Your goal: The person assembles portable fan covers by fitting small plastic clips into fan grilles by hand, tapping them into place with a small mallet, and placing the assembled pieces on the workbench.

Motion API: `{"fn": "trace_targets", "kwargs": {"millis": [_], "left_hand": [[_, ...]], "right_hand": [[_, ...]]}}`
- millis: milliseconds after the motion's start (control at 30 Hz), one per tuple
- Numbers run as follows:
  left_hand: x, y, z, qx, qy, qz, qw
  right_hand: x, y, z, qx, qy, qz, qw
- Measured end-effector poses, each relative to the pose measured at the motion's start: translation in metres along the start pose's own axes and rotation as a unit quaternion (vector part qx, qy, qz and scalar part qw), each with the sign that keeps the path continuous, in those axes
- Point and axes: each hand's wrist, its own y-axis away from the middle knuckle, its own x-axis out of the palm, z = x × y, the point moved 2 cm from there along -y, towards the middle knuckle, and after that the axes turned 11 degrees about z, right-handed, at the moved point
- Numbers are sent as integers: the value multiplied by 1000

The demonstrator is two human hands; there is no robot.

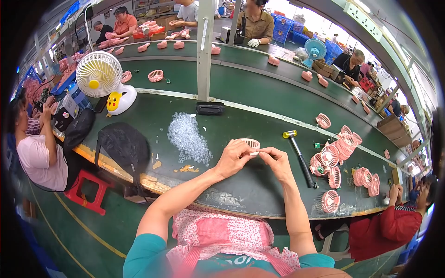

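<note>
Head view: pink fan grille [251,143] sits dead centre, held up just above the green desk [241,185], between both hands. Left hand [233,157] curled around its left side, fingers pinched on the rim. Right hand [277,162] meets it from 3 o'clock, thumb and forefinger pinching a small pale bit at the grille's edge; can't tell what the bit is.

Outward from the grille:
- 9 o'clock, near: heap of small clear plastic parts [187,137] on the desk.
- 3 o'clock, near: hammer [300,156], yellow-and-chrome head, black handle, lying flat, handle running toward 5 o'clock.
- 3 to 4 o'clock, farther: pile of pink grilles [334,155], more at the desk edge.
- 11 o'clock: black rectangular tray [210,108] by a grey post [204,51].
- 9 o'clock, well apart: black mesh bag [124,144].
- 10 o'clock, far: white desk fan [98,74] with a yellow cartoon figure on its base.

Other people sit at 8 and 4 o'clock and along the far belt.
</note>
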Motion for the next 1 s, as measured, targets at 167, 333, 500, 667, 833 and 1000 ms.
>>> {"fn": "trace_targets", "kwargs": {"millis": [167, 333, 500, 667, 833, 1000], "left_hand": [[6, 1, 7, -83, 265, 4, 961], [11, 5, 7, -152, 458, 71, 873], [22, 6, 18, -173, 359, 18, 917], [26, 7, -6, 12, -99, 62, 993], [29, 14, 1, 56, -172, 122, 976], [41, 12, 5, 56, -192, 114, 973]], "right_hand": [[-5, 2, 8, 24, -64, 34, 997], [3, 10, 13, -56, -13, -16, 998], [-6, -6, -7, -37, -13, -96, 995], [-24, -26, -48, 1, 129, -163, 978], [-17, -21, -54, -13, 317, -135, 939], [-24, -12, -61, -82, 385, -139, 909]]}}
